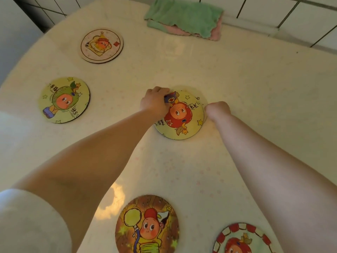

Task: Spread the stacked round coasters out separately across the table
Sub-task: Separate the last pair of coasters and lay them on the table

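Coasters (179, 115) stacked mid-table (237, 79): left hand (155, 103) grips the far-left rim, right hand (218, 110) curls closed at the right edge.

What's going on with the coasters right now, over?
Left hand and right hand both on the middle coaster. Four coasters already apart. Folded cloth far off, nothing in the way.

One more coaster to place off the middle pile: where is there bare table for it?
Widest bare patch: right side of the table, from the right hand out to the edge, below the folded cloth. Smaller gap between the toast coaster and cloth. Crowded: left by the green coaster, and near edge around the balloon coaster and red-rimmed coaster.
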